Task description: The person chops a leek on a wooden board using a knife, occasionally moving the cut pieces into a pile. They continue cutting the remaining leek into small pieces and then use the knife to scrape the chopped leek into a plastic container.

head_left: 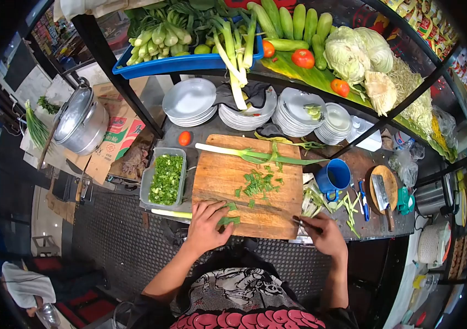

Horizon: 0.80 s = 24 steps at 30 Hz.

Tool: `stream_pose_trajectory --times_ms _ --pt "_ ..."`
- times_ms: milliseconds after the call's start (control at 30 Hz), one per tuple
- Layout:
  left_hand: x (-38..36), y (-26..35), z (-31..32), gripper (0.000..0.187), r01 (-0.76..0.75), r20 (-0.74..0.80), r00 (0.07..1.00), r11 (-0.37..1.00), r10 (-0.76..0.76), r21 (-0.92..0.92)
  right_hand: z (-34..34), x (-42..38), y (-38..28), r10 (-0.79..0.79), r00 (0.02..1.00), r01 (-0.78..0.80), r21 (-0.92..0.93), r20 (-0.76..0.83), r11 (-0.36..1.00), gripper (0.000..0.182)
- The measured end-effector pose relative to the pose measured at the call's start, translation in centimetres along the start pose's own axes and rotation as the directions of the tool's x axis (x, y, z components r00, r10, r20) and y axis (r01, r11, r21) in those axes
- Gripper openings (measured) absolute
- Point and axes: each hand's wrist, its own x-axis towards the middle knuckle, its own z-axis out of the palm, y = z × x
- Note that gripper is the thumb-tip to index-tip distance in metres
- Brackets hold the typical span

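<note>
A wooden cutting board [206,170] lies in front of me. My left hand [207,225] is closed over a leek [172,214] at the board's lower left. Its white end juts out past the left edge, and green leaf shows at my fingertips. At the lower right edge, my right hand [324,233] grips a dark-handled knife [300,221]; its blade is mostly hidden. Chopped green pieces [259,183] are scattered mid-board. Another leek [239,152] lies whole across the top. Left of the board, a clear plastic tub [144,186] holds chopped greens [166,178].
A tomato [185,138] and stacked plates [189,101] stand behind the board. To its right are a blue mug [333,178], trimmings [349,211] and a cleaver [381,192] on a round wooden board [391,183]. Overhead, a shelf bears a blue tray [189,63] and cabbages [351,55].
</note>
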Motion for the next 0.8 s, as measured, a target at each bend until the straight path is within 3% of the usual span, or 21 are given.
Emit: stream_pose_trajectory --times_ms 133,233,267,367,500,533,633,700,800 --pt "0.0 -0.9 0.4 0.025 0.016 0.016 1.0 1.0 -0.016 0.004 0.9 0.2 -0.4 -0.08 0.997 0.077 0.097 0.021 0.992 0.037" --pt "0.6 -1.0 1.2 0.019 0.01 -0.071 0.997 0.999 -0.008 0.041 3.1 0.7 -1.0 -0.208 0.978 0.209 0.1 -0.017 0.973 0.035" --pt "0.7 -0.8 1.3 0.017 0.023 -0.075 0.997 0.999 -0.02 0.044 3.5 0.6 -1.5 -0.112 0.992 0.116 0.054 -0.063 0.992 0.033" --pt "0.8 -0.6 1.7 0.011 0.047 -0.097 0.994 0.997 -0.041 0.056 3.6 0.6 -2.9 -0.016 0.989 0.027 0.072 -0.146 0.997 0.031" --pt "0.7 -1.2 1.9 0.01 -0.008 -0.099 0.995 0.995 0.018 0.095 6.3 -1.1 -3.5 -0.239 0.957 0.265 0.172 -0.162 0.949 0.051" --pt "0.6 -1.2 1.9 0.01 -0.03 -0.092 0.995 0.993 0.04 0.11 7.1 -2.0 -4.1 -0.203 0.976 0.212 0.127 -0.075 0.969 0.061" --pt "0.9 -0.6 1.4 0.013 -0.03 -0.054 0.998 0.991 0.038 0.13 9.6 -3.5 -6.5 -0.059 0.997 0.062 0.058 -0.039 0.996 0.06" --pt "0.9 -0.3 1.0 0.013 -0.033 -0.037 0.999 0.993 0.037 0.116 11.5 -4.1 -6.6 -0.157 0.979 0.167 0.062 -0.13 0.984 0.059" --pt "0.6 -0.9 1.0 0.014 -0.066 -0.022 0.997 0.992 0.069 0.108 12.6 -4.3 -7.1 -0.138 0.988 0.142 0.054 -0.072 0.988 0.062"
